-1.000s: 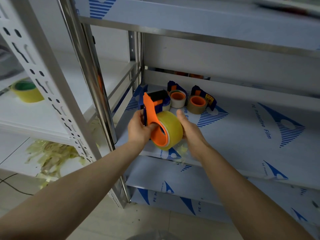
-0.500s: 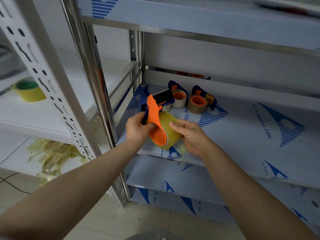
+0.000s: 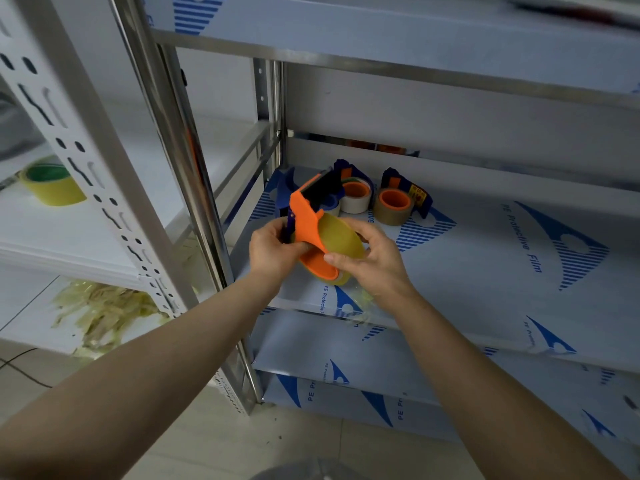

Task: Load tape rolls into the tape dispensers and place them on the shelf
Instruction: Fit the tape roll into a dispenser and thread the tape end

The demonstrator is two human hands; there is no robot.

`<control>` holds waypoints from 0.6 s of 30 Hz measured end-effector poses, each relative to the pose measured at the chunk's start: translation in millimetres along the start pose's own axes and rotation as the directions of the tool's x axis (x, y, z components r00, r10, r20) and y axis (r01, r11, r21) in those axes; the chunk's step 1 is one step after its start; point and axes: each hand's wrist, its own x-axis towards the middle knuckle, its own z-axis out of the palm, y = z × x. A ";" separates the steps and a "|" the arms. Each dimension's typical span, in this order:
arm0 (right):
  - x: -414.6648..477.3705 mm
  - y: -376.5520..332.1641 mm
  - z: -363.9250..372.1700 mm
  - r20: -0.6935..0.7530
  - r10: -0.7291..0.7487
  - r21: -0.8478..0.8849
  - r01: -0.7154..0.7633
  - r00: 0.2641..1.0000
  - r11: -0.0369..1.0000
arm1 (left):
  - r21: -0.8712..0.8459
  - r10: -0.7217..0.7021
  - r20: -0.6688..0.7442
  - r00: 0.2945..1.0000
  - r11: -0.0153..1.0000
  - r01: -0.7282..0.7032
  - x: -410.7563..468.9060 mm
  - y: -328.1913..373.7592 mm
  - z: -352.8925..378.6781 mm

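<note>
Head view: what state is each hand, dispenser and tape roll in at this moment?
orange dispenser: held above the shelf front, roll on its hub.
yellowish roll: mounted on the dispenser.
left hand: grips the dispenser handle.
right hand: fingers curled round the roll.
white-roll dispenser: loaded, resting at the shelf's back.
brown-roll dispenser: loaded, beside it.
yellow roll: loose, lying on the left shelf.

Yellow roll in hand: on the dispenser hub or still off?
On. The orange hub fills the core of the yellow roll, held by the right hand; left hand grips the dispenser. Fully seated: cannot tell.
</note>
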 end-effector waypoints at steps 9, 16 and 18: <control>-10.7 5.1 4.9 0.100 0.085 0.136 -0.098 0.991 0.986 | -0.157 -0.122 0.007 0.993 0.980 0.122 2.6 -11.4 -1.0; 11.5 -22.0 1.0 0.135 0.427 0.127 -0.443 0.894 0.888 | -0.136 -0.027 0.014 1.000 0.990 0.029 4.6 -4.1 -4.5; 15.9 -25.5 0.1 0.132 0.407 0.095 -0.420 0.904 0.902 | -0.084 0.013 0.040 0.999 0.996 -0.010 3.0 -0.8 -5.5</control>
